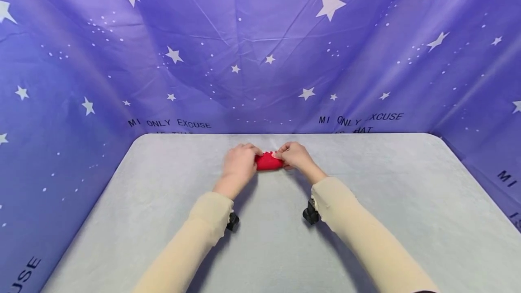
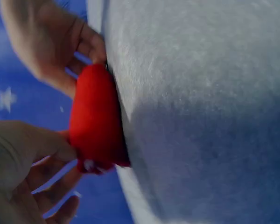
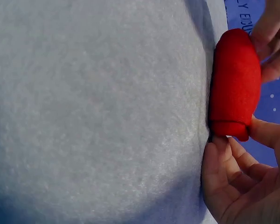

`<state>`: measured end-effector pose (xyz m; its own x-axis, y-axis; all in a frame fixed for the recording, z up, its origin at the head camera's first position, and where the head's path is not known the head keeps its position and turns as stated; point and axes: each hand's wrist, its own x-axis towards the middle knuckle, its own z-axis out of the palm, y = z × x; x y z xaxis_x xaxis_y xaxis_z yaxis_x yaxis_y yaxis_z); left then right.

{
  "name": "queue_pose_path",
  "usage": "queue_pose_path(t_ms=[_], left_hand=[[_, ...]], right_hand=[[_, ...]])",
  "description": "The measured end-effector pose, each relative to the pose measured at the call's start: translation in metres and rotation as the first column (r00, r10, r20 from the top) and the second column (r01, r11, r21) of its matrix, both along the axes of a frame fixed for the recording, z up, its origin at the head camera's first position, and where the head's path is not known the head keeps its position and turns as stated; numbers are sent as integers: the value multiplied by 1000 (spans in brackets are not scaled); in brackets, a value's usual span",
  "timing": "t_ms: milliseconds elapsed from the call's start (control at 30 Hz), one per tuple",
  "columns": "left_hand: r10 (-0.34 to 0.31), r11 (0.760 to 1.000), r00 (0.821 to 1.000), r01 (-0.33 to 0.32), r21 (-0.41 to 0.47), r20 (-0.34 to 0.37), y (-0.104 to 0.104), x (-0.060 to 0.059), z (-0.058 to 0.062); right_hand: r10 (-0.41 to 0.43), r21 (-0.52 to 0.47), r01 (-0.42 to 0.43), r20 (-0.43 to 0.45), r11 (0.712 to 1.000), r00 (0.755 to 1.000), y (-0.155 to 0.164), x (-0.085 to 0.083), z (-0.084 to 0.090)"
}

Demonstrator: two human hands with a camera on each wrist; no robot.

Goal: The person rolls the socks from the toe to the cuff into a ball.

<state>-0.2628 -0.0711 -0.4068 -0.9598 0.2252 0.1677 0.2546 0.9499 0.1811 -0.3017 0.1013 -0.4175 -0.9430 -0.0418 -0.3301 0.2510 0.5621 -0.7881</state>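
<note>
On the grey table point(image 1: 163, 220), left hand point(image 1: 238, 166) and right hand point(image 1: 297, 156) are pinching the red roll's point(image 1: 268, 162) ends near the far edge.

A small red roll of soft cloth point(image 1: 268, 161) lies lengthwise on the grey tabletop point(image 1: 366, 220) near the frame's centre, one end tucked over, each end pinched by a hand.

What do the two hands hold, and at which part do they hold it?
A red cloth roll lying on the grey table. The left hand pinches its left end and the right hand its right end.
</note>
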Motion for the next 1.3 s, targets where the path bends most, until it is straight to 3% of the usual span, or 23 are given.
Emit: queue_pose_path(t_ms=[67, 167, 367, 600, 767, 833, 900, 967, 1033, 1100, 1200, 1300], left_hand=[[-38, 991, 999, 34, -133, -26, 10, 6, 5], [-59, 972, 998, 54, -228, -15, 22, 9, 8], [-36, 963, 999, 35, -268, -1, 33, -7, 2], [-26, 966, 1000, 21, -257, -15, 32, -25, -5], [26, 990, 999, -20, -140, 45, 21, -32, -8], [56, 998, 995, -55, -19, 85, 14, -31, -9], [61, 985, 990, -81, 152, 130, 6, -26, -10], [24, 933, 986, -82, 350, 167, 0, -17, -11], [-53, 838, 981, -58, 542, 186, -4, -6, -12], [-157, 727, 970, -13, 686, 185, -5, 5, -11], [-313, 560, 935, 41, 827, 166, -3, 19, -6], [-416, 454, 896, 56, 889, 156, 1, 30, 0]], right_hand=[[-7, 2, 7, -8, 1000, 1000, 1, 0, 1], [-12, -3, 12, -36, 1000, 999, 3, -1, 0], [-45, -80, 38, -92, 996, 995, 11, 2, -1], [-128, -215, 98, -128, 972, 983, 30, 9, 4], [-108, -210, 76, -148, 975, 983, 44, 20, 6], [-92, -206, 58, -160, 977, 983, 50, 26, 6], [-68, -205, 31, -177, 978, 982, 56, 33, 5], [-38, -217, -6, -196, 976, 980, 61, 41, 5], [5, -235, -58, -222, 970, 975, 66, 49, 7], [48, -248, -114, -256, 962, 965, 68, 58, 11], [108, -250, -201, -340, 947, 934, 68, 70, 21], [153, -228, -278, -447, 933, 881, 64, 83, 33]])
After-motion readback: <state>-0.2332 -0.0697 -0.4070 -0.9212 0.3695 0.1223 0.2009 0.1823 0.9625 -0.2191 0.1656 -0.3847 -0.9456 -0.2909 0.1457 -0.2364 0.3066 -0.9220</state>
